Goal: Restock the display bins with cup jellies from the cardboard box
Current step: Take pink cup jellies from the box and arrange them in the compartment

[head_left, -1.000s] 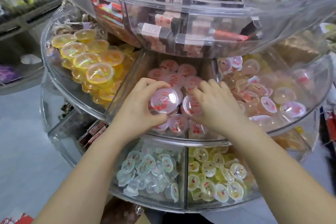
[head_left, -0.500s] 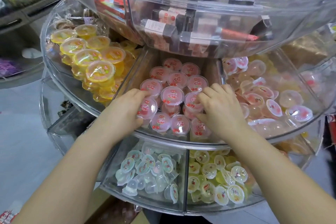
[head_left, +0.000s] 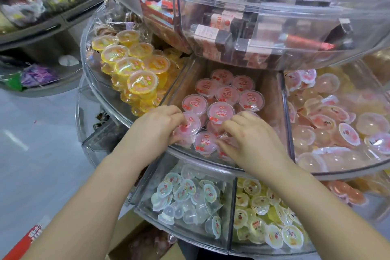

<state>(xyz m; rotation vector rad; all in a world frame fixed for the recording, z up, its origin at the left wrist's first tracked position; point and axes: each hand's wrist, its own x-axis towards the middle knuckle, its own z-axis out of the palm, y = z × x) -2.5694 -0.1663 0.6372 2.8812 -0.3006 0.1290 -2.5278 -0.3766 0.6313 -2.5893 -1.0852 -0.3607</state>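
The fingers (head_left: pixel 179 121) of the left hand (head_left: pixel 156 126) curl round a pink cup jelly (head_left: pixel 188 125) at the near left of the middle bin (head_left: pixel 274 99), gripping its rim from the left side. The fingers (head_left: pixel 226 126) of the right hand (head_left: pixel 251 143) are bent down among the pink cups at the near right of the same bin; whether they pinch one or only press on them cannot be told, since the hand hides the tips. Between the two hands lies another pink cup jelly with cherries on its lid (head_left: pixel 205 142), just behind the bin's front wall. Farther back in the middle bin stand more pink cup jellies (head_left: pixel 228 95), lids up, packed side by side. Left of the middle bin is a compartment heaped with yellow cup jellies (head_left: pixel 135 65); right of it, one holding paler pink cups (head_left: pixel 329 124) lying at all angles. Below the middle bin, a lower tier holds clear cup jellies (head_left: pixel 185 198) and, beside them, pale yellow ones (head_left: pixel 272 215). Above it, an upper clear bin (head_left: pixel 263 8) holds dark wrapped bars. Under the lower tier shows a corner of the cardboard box (head_left: pixel 126 236).
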